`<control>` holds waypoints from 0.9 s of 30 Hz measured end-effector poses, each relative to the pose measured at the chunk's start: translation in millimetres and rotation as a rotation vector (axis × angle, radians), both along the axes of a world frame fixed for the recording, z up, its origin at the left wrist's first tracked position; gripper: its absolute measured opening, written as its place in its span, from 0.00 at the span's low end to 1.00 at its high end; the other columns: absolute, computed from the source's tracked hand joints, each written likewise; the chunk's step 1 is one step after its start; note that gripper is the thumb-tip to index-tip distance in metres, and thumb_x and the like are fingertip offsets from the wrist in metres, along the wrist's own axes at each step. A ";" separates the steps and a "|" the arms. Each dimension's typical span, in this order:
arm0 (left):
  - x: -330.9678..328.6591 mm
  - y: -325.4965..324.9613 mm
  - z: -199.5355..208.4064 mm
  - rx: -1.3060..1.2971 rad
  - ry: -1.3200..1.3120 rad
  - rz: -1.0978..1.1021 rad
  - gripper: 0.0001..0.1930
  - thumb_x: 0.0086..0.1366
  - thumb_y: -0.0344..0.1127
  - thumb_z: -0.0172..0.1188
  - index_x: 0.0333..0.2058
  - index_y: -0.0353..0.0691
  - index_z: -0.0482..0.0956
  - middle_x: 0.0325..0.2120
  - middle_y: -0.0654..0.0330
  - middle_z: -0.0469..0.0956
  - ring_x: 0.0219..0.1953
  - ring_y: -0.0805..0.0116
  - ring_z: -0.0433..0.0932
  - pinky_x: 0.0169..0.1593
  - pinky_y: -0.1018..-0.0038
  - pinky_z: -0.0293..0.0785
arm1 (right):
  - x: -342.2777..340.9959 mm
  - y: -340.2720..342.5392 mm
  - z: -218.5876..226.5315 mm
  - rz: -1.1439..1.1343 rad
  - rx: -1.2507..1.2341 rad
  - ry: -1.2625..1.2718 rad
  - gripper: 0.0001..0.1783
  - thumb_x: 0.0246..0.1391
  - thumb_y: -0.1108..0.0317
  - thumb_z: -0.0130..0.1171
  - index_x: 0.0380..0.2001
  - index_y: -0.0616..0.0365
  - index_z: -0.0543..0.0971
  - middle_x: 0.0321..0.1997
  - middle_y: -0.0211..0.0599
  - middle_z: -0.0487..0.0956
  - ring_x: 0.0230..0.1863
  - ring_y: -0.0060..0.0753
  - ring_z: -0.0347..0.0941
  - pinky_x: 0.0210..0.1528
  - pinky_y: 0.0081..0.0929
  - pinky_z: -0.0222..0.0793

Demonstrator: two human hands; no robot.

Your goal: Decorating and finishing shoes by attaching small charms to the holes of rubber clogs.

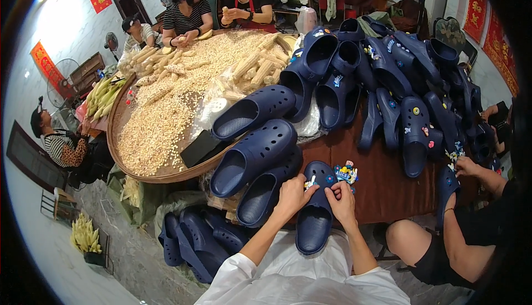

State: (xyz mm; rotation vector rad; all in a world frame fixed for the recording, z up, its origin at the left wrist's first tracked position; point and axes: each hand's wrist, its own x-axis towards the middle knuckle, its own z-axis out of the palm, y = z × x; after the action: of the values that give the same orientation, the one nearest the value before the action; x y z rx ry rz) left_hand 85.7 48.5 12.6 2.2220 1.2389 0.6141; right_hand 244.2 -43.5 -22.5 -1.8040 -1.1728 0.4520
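Note:
A navy foam clog [314, 228] with round holes lies toe away from me, its heel over my lap. My left hand [293, 196] grips its left side, thumb on the upper beside a small white-and-yellow charm [311, 182]. My right hand [340, 201] is closed on the right edge of the upper, thumb and fingers bent. A round blue-and-red charm [330, 178] sits on the upper just above my right thumb. Beyond that hand, a small cluster of colourful shoe charms [347, 173] lies on the brown tabletop [377, 194].
Plain navy clogs [252, 158] lie at my left, more [202, 241] below them. Decorated clogs [415, 133] are heaped at the right. A round tray [114, 133] of corn kernels stands far left. A co-worker's hand [467, 166] works on a clog [448, 186] at my right.

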 end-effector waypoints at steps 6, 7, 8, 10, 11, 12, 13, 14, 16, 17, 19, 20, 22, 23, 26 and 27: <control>-0.9 5.1 -16.8 0.048 0.032 -0.050 0.22 0.65 0.50 0.62 0.36 0.32 0.70 0.30 0.41 0.79 0.32 0.41 0.81 0.32 0.52 0.77 | -3.0 -5.7 -13.1 0.009 0.026 -0.011 0.13 0.54 0.63 0.66 0.33 0.59 0.74 0.33 0.37 0.74 0.31 0.33 0.71 0.35 0.31 0.71; -0.1 3.7 -21.9 0.089 0.056 -0.069 0.23 0.66 0.51 0.61 0.37 0.33 0.69 0.29 0.42 0.78 0.32 0.41 0.81 0.32 0.52 0.77 | -3.9 -5.6 -14.1 0.013 0.016 -0.010 0.13 0.54 0.63 0.66 0.33 0.59 0.74 0.33 0.37 0.74 0.31 0.33 0.71 0.35 0.31 0.71; 3.5 0.5 -20.0 0.099 0.074 -0.076 0.20 0.68 0.48 0.58 0.36 0.33 0.68 0.29 0.42 0.78 0.31 0.39 0.80 0.32 0.52 0.77 | -3.0 -5.8 -14.5 0.011 0.023 -0.011 0.13 0.54 0.64 0.66 0.33 0.59 0.74 0.33 0.37 0.74 0.31 0.33 0.71 0.35 0.31 0.71; 7.0 4.5 -28.5 0.118 0.095 -0.074 0.17 0.69 0.44 0.57 0.36 0.33 0.68 0.29 0.42 0.78 0.30 0.40 0.81 0.31 0.53 0.78 | -2.3 -5.2 -16.0 -0.007 0.009 0.006 0.12 0.55 0.65 0.66 0.32 0.59 0.74 0.32 0.36 0.74 0.31 0.33 0.71 0.34 0.30 0.71; 9.6 8.1 -34.9 0.151 0.115 -0.071 0.13 0.69 0.40 0.55 0.36 0.34 0.68 0.29 0.43 0.78 0.29 0.41 0.81 0.31 0.54 0.79 | -0.6 -1.6 -18.4 -0.021 0.023 -0.007 0.11 0.55 0.65 0.65 0.32 0.59 0.74 0.31 0.36 0.73 0.30 0.33 0.71 0.34 0.30 0.70; 5.3 11.5 -37.7 0.123 0.092 -0.082 0.11 0.70 0.38 0.53 0.35 0.34 0.68 0.28 0.42 0.78 0.27 0.41 0.81 0.30 0.53 0.79 | -1.1 -1.2 -14.8 -0.022 0.022 0.004 0.11 0.55 0.66 0.65 0.32 0.58 0.74 0.30 0.36 0.73 0.29 0.32 0.70 0.33 0.30 0.69; 0.4 17.6 -38.0 0.098 0.068 -0.098 0.10 0.71 0.36 0.51 0.34 0.35 0.68 0.27 0.42 0.78 0.26 0.42 0.81 0.29 0.53 0.78 | -1.6 -1.3 -15.7 -0.032 0.054 0.000 0.11 0.55 0.66 0.65 0.31 0.59 0.74 0.30 0.36 0.73 0.29 0.32 0.70 0.32 0.30 0.68; -2.4 20.8 -38.1 0.100 0.030 -0.072 0.10 0.71 0.35 0.51 0.34 0.35 0.68 0.27 0.42 0.77 0.27 0.41 0.80 0.29 0.52 0.77 | -1.9 -0.7 -16.4 -0.031 0.074 0.004 0.11 0.55 0.66 0.65 0.31 0.59 0.74 0.30 0.36 0.73 0.28 0.32 0.70 0.32 0.30 0.68; -4.1 17.2 -35.7 0.112 -0.041 -0.034 0.09 0.72 0.35 0.50 0.34 0.35 0.67 0.27 0.42 0.77 0.29 0.39 0.79 0.32 0.50 0.76 | -2.0 1.3 -13.0 -0.025 0.058 0.050 0.10 0.55 0.66 0.65 0.33 0.59 0.75 0.31 0.36 0.74 0.31 0.32 0.72 0.34 0.29 0.70; -5.3 11.3 -35.8 0.135 -0.079 -0.019 0.08 0.72 0.35 0.51 0.36 0.35 0.69 0.28 0.43 0.77 0.31 0.40 0.79 0.34 0.51 0.75 | -1.5 0.6 -14.1 -0.018 0.051 0.084 0.11 0.54 0.67 0.65 0.34 0.59 0.75 0.32 0.36 0.74 0.32 0.32 0.72 0.35 0.28 0.71; -5.6 10.8 -18.1 0.142 -0.249 -0.023 0.07 0.71 0.35 0.53 0.38 0.36 0.73 0.28 0.45 0.77 0.31 0.42 0.79 0.34 0.54 0.74 | -1.2 5.5 -4.7 0.023 0.085 0.082 0.11 0.53 0.68 0.66 0.36 0.59 0.76 0.36 0.36 0.76 0.35 0.32 0.74 0.38 0.28 0.72; -2.5 9.1 -6.4 0.107 -0.299 -0.008 0.07 0.70 0.34 0.55 0.38 0.37 0.78 0.28 0.47 0.77 0.31 0.45 0.79 0.34 0.58 0.74 | -1.5 4.6 6.5 0.047 0.043 0.062 0.16 0.52 0.69 0.68 0.44 0.57 0.77 0.41 0.36 0.76 0.39 0.33 0.75 0.40 0.28 0.73; 5.3 5.8 7.0 0.062 -0.369 -0.020 0.09 0.68 0.34 0.57 0.41 0.37 0.82 0.29 0.50 0.78 0.30 0.51 0.80 0.36 0.62 0.74 | -6.3 8.4 27.8 0.112 0.101 0.085 0.20 0.51 0.69 0.68 0.48 0.56 0.76 0.44 0.36 0.76 0.41 0.33 0.75 0.40 0.28 0.73; 9.8 5.6 9.2 0.054 -0.396 -0.054 0.09 0.68 0.34 0.58 0.42 0.38 0.83 0.29 0.51 0.78 0.30 0.52 0.80 0.36 0.63 0.74 | -5.8 11.2 31.9 0.188 0.168 0.107 0.24 0.51 0.69 0.68 0.52 0.55 0.75 0.46 0.36 0.75 0.43 0.33 0.75 0.41 0.29 0.73; 23.0 2.2 14.1 -0.169 -0.431 -0.122 0.11 0.67 0.35 0.59 0.45 0.38 0.83 0.31 0.50 0.81 0.32 0.58 0.82 0.37 0.67 0.75 | -4.6 17.6 28.5 0.232 0.211 0.214 0.28 0.51 0.74 0.66 0.56 0.56 0.73 0.49 0.35 0.74 0.47 0.29 0.74 0.41 0.25 0.73; 26.3 2.7 13.7 -0.174 -0.426 -0.124 0.11 0.67 0.35 0.59 0.45 0.38 0.83 0.31 0.50 0.81 0.32 0.58 0.82 0.37 0.67 0.75 | -5.8 18.0 25.1 0.208 0.225 0.308 0.26 0.51 0.76 0.65 0.55 0.57 0.73 0.49 0.35 0.75 0.47 0.28 0.74 0.41 0.24 0.73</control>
State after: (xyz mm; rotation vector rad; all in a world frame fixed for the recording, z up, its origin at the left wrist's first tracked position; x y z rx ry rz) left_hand 112.1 51.3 26.3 1.8801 0.8940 0.8423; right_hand 238.4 -25.5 2.6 -1.3703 -1.1476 0.6649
